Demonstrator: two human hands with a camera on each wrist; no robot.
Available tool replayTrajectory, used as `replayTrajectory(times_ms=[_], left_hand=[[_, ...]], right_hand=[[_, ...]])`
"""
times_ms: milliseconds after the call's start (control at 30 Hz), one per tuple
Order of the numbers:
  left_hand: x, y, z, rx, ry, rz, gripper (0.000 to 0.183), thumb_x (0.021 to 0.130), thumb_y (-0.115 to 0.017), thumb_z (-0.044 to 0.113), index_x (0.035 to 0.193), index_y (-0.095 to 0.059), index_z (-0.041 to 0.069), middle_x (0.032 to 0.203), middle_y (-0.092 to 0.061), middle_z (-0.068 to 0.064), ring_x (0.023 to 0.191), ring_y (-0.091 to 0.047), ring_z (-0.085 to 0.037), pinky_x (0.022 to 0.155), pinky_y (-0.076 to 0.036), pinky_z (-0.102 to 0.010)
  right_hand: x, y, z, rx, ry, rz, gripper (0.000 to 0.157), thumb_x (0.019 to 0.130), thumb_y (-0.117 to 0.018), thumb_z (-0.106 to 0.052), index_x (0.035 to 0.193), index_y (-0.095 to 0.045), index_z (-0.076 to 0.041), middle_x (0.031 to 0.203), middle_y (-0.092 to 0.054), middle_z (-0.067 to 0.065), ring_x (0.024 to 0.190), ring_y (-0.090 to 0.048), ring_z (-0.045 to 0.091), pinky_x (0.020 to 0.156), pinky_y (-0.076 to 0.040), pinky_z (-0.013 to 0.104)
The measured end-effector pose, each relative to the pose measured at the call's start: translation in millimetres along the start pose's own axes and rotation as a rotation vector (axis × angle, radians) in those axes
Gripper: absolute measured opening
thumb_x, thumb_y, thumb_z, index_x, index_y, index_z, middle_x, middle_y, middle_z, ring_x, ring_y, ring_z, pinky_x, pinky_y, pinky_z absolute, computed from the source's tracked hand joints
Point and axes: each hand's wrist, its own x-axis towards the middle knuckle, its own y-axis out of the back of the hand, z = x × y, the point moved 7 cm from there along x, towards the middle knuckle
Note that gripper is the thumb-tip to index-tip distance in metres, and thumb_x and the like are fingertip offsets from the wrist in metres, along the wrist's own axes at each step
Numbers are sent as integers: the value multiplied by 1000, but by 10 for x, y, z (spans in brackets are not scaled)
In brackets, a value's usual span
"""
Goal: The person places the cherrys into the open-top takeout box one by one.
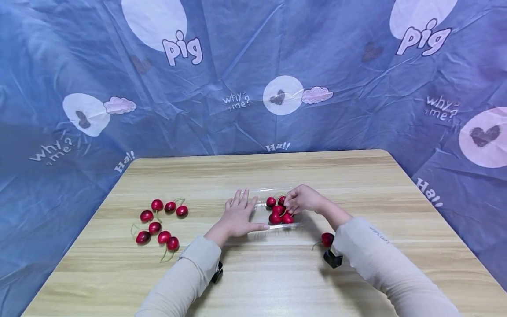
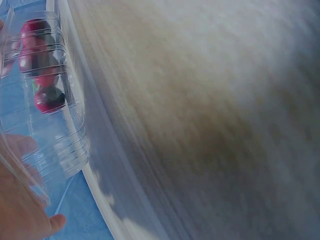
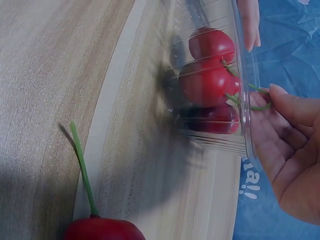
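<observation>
One spread left hand (image 1: 236,218) steadies the box (image 2: 65,150) while the right hand (image 1: 303,199), pinching a stem (image 3: 260,108), should let go softly.

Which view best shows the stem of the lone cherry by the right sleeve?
Right wrist: the stem appears large and whole, though the cherry is cut off. Head shows the stem small and thin; left wrist, not at all.
</observation>
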Motion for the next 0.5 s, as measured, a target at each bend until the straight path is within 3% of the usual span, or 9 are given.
replayTrajectory(times_ms=[500], left_hand=[[1,-6,-10,-10,2,-7,96,67,-37,76,138,-21,12,142,-1,-16,127,5,-35,98,-6,-54]], right_hand=[[-39,17,-47,-22,33,22,12,79,-56,4,87,-57,13,76,-62,18,65,-60,24,67,-49,38]])
